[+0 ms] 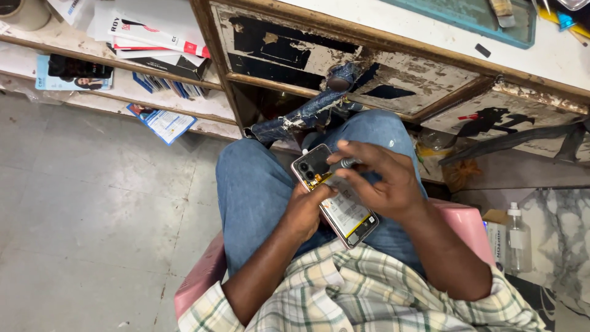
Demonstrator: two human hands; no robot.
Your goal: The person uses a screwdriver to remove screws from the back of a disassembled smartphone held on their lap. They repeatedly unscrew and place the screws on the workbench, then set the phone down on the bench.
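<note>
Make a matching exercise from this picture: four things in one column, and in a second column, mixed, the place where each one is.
Things:
1. opened phone
2. clear bottle
3. screwdriver
4. leaflet

Places:
A. hanging over the edge of the low shelf at the left
B. in the right hand, tip on the phone
C. over the lap, gripped by the left hand
D. standing at the right, beside the pink stool

Pairs: 1-C, 2-D, 3-B, 4-A
</note>
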